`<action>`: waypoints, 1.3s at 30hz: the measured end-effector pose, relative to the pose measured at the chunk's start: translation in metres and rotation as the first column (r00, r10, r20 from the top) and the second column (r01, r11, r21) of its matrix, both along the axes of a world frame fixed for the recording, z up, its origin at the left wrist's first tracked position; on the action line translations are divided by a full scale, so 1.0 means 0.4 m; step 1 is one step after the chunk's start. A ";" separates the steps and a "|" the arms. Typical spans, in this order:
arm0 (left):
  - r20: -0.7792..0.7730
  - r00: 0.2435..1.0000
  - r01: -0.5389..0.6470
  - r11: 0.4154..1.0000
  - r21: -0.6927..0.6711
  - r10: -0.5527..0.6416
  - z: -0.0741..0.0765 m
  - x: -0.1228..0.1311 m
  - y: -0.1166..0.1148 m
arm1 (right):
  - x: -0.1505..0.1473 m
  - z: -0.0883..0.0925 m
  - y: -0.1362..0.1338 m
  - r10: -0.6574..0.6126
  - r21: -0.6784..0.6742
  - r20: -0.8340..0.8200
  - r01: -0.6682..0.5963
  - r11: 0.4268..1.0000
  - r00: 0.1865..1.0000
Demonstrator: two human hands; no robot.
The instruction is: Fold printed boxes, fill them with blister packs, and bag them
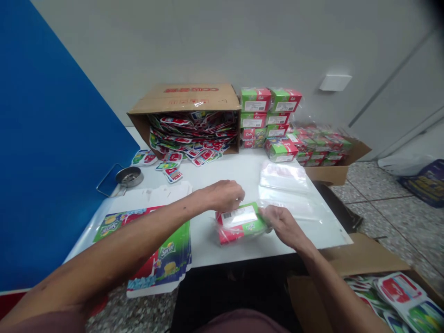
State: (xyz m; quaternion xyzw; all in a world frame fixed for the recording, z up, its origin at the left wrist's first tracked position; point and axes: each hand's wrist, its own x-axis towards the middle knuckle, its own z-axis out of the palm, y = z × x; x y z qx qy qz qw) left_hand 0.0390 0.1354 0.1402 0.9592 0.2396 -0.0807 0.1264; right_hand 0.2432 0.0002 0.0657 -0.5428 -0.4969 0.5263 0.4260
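A red-and-green box (255, 226) with a white label lies on the white table in front of me, with clear plastic film around it. My right hand (279, 223) grips its right end, thumb on the near top corner. Over the back left edge of the box is my left hand (227, 195), its fingers curled closed; what they pinch, if anything, is hidden. Flat clear plastic bags (284, 178) lie just beyond my right hand. Under my left forearm is a stack of printed flat cartons (173, 252).
An open cardboard box (187, 98) full of printed cards stands at the back. Wrapped boxes (255, 99) are stacked beside it, and more fill a carton (324, 173) on the right. A metal dish (130, 176) sits at left. Another carton (364, 252) with cards stands low right.
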 end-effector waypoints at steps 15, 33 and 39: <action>0.498 0.679 0.036 0.653 -0.757 0.540 -0.050 -0.264 -0.105 | 0.142 -0.009 -0.017 0.346 0.202 -0.156 -0.313 0.928 0.925; 0.670 0.420 -0.215 0.784 -0.582 0.612 -0.061 -0.241 -0.162 | 0.060 0.065 0.056 0.074 0.256 -0.014 -0.068 0.964 0.997; 0.670 0.427 -0.168 0.781 -0.602 0.608 -0.076 -0.252 -0.192 | 0.075 0.057 0.027 0.089 0.279 0.045 -0.098 0.955 0.995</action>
